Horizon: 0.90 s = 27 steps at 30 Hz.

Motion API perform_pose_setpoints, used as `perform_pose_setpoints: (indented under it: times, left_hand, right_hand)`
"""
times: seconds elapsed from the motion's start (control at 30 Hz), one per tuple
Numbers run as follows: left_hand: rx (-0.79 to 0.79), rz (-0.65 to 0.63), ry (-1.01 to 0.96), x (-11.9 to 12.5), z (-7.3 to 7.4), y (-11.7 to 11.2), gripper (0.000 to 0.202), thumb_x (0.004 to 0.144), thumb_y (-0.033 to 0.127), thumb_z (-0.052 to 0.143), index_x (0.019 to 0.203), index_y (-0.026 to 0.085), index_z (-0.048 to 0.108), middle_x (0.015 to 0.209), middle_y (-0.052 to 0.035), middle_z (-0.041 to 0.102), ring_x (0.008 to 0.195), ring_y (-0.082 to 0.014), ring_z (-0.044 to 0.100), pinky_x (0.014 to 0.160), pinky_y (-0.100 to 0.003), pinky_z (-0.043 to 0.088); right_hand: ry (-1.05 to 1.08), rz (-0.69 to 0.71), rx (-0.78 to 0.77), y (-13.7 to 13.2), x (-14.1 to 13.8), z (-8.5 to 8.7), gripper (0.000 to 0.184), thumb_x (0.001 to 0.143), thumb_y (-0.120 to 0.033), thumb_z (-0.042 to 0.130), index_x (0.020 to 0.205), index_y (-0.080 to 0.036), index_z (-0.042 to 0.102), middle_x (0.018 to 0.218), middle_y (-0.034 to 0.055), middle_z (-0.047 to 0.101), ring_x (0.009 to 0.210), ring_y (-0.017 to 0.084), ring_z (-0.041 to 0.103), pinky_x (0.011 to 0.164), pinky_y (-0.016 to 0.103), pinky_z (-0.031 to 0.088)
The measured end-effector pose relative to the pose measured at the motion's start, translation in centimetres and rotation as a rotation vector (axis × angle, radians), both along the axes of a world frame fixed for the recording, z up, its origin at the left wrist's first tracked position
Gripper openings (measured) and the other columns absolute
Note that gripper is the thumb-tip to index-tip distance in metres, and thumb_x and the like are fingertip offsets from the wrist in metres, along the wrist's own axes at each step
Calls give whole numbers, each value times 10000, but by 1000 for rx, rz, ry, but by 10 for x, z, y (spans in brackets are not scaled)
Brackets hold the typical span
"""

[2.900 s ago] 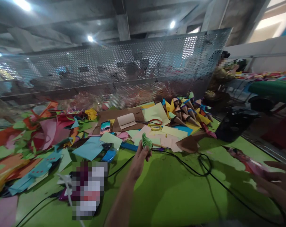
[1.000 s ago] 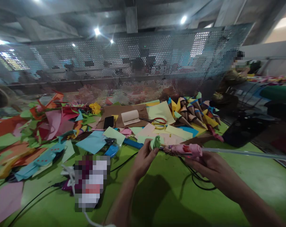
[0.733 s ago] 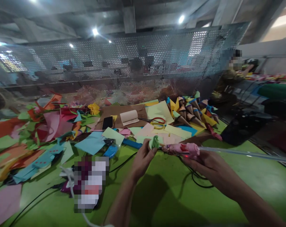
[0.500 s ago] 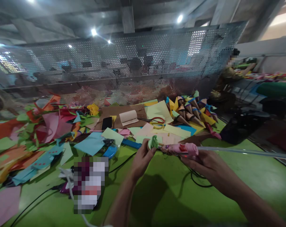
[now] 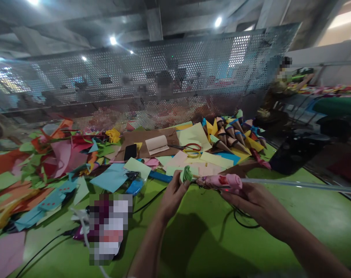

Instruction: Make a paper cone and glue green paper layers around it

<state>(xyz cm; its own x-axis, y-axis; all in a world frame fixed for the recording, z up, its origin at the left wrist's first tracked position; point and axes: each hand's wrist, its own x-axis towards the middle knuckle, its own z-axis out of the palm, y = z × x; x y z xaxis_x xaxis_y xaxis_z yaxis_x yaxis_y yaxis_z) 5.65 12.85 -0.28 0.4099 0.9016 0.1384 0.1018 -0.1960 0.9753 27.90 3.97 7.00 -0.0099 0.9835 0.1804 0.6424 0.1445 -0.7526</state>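
Pinched in my left hand (image 5: 174, 195) is a small rolled green paper rosette (image 5: 186, 174), its spiral layers facing right. My right hand (image 5: 251, 200) is closed round a pink glue gun (image 5: 217, 181), whose front end points left at the rosette. The nozzle is close to the rosette; whether they touch I cannot tell. A long clear glue stick (image 5: 291, 184) sticks out of the gun's rear toward the right edge. Below my right hand a black cable (image 5: 242, 224) loops on the green table (image 5: 210, 247).
Scissors (image 5: 193, 148), a phone (image 5: 130, 152) and loose paper sheets lie ahead. Paper cones (image 5: 230, 133) are heaped at the back right, near a black bin (image 5: 299, 152). Coloured scraps (image 5: 62, 154) fill the left. A perforated metal screen (image 5: 152, 85) stands behind; a person (image 5: 282, 85) works far right.
The whole view has shifted very slightly. Both hands keep nearly the same place, with the rosette still held before the glue gun's front end.
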Motion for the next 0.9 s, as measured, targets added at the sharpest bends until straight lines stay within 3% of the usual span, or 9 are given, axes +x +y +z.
perform_pose_setpoints:
  times: [0.13,0.3,0.53,0.9]
  left_hand:
    - [18,-14,14,0,1,0,456,912,539,496,1236,220,529,1024,-21,577,889,-179,483,832,-286,409]
    - [72,-58,-7,1,5,-1,403,928,497,494,1224,225,526,1105,-24,586,1000,-196,499,915,-294,397]
    - [55,-30,8,1,2,0,416,920,517,490,1198,211,539,1103,-45,592,956,-202,507,840,-293,426]
    - [-7,23,-24,1,-4,3,436,897,544,514,1186,220,557,924,-12,568,805,-164,468,788,-283,415]
  right_hand:
    - [-14,36,-35,0,-3,2,312,872,-495,590,878,-213,722,770,43,708,701,231,629,636,310,499]
    - [-79,31,-37,2,-7,-2,354,867,-526,586,755,-209,695,679,40,665,629,215,592,586,305,464]
    - [-248,32,-22,2,-2,-2,380,925,-517,493,799,-205,671,754,58,682,673,217,596,620,315,442]
    - [33,9,-58,-4,9,-7,343,870,-535,585,807,-210,677,659,16,613,586,171,528,524,270,418]
